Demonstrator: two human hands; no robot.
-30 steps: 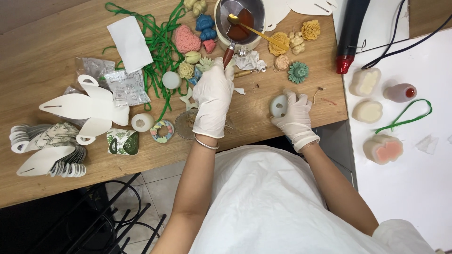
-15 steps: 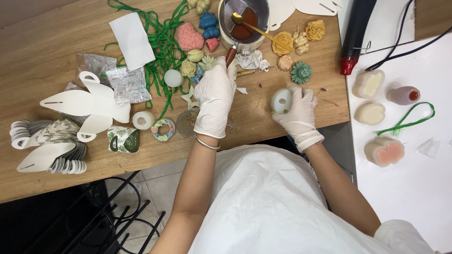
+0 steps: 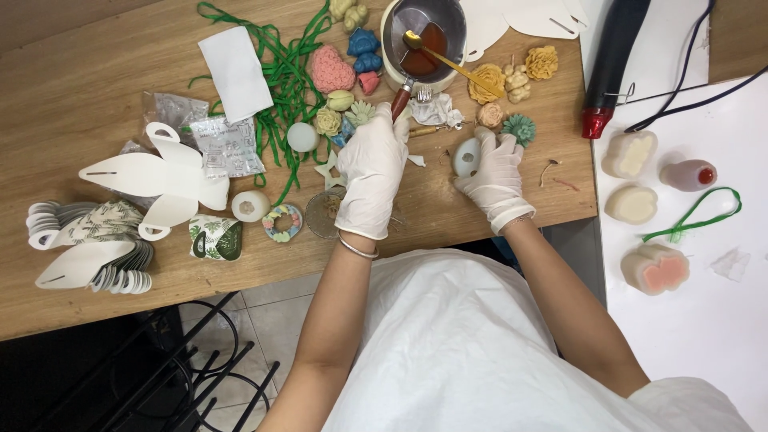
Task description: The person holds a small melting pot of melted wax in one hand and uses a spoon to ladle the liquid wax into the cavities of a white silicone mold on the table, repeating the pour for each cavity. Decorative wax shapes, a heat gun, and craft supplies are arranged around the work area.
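Observation:
My left hand, in a white glove, reaches up the wooden table, and its fingertips close on the end of the red handle of a small metal pot. The pot holds reddish-brown liquid and a gold spoon. My right hand, also gloved, holds a small white oval mould just right of the left hand. A teal flower-shaped piece lies by its fingers.
Coloured flower and bear shaped pieces, green ribbon, white card cut-outs and paper stacks cover the table's left. On the white surface at right lie a black and red heat gun, cream moulds and a small bottle.
My right hand has carried the white oval mould up from the table's near edge toward the pot. My left hand has stayed at the handle.

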